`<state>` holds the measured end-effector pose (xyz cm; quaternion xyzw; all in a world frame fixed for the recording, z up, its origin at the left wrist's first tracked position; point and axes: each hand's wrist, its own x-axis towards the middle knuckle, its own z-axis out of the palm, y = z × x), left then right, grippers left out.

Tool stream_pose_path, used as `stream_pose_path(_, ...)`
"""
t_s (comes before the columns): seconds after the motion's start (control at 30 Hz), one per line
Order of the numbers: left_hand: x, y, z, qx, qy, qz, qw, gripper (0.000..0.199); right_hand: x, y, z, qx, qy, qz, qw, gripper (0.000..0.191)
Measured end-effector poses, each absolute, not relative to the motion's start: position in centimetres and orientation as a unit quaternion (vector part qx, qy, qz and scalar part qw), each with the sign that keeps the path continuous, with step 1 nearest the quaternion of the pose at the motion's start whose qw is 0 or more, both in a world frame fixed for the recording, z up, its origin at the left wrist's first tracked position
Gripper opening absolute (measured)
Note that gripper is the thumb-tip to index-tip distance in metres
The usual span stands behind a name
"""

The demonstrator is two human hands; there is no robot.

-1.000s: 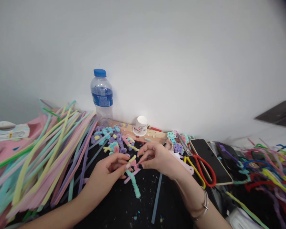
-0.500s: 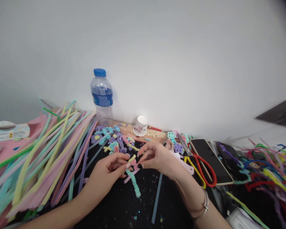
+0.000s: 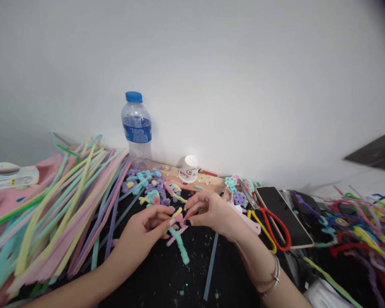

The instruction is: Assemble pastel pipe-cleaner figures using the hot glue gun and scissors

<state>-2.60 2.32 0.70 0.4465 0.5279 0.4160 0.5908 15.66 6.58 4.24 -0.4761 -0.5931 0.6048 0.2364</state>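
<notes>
Between my two hands is a small bent pipe-cleaner piece (image 3: 181,248), with a mint-green stem, a pink middle and a yellow tip. My left hand (image 3: 147,224) pinches it from the left between thumb and fingers. From the right, my right hand (image 3: 208,212) pinches its pink part with thumb and forefinger; a bracelet (image 3: 276,273) circles that wrist. Fingertips hide part of where the strands join. Just behind my hands lies a heap of finished-looking purple, blue and yellow pipe-cleaner shapes (image 3: 163,190).
A large bundle of pastel pipe cleaners (image 3: 67,205) fills the left. Behind stand a water bottle (image 3: 137,128) and an upturned paper cup (image 3: 189,168) by the wall. On the right lie scissors (image 3: 277,229), a phone (image 3: 284,216) and tangled bright pipe cleaners (image 3: 365,226).
Both hands stay nearly in place, still pinching the piece. Its pink part and my fingertips have shifted very slightly; the whole view has moved a few pixels.
</notes>
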Motion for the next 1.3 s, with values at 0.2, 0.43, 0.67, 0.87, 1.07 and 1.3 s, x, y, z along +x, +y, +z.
stream_pose_path(0.2,-2.64,2.4,1.01,0.442,0.532,0.407,0.597,0.024,16.11,6.72,4.62,-0.476,-0.654,0.555,0.193,0.015)
stream_pose_path(0.43,-2.66,2.45,1.14,0.441,0.526,0.409,0.601,0.023,15.94,6.68,4.1,-0.454,-0.674,0.545,0.204,0.011)
stream_pose_path(0.67,-2.71,2.32,0.97,0.446,0.523,0.407,0.601,0.021,15.86,6.65,4.15,-0.443,-0.682,0.545,0.203,0.01)
stream_pose_path(0.87,-2.78,2.36,0.89,0.453,0.523,0.408,0.595,0.022,15.76,6.61,4.26,-0.449,-0.681,0.542,0.205,0.009)
stream_pose_path(1.07,-2.62,2.44,1.01,0.45,0.526,0.407,0.596,0.022,15.72,6.61,4.39,-0.447,-0.69,0.532,0.202,0.011)
stream_pose_path(1.3,-2.58,2.33,0.99,0.454,0.535,0.41,0.583,0.022,15.72,6.57,4.52,-0.439,-0.708,0.514,0.206,0.012)
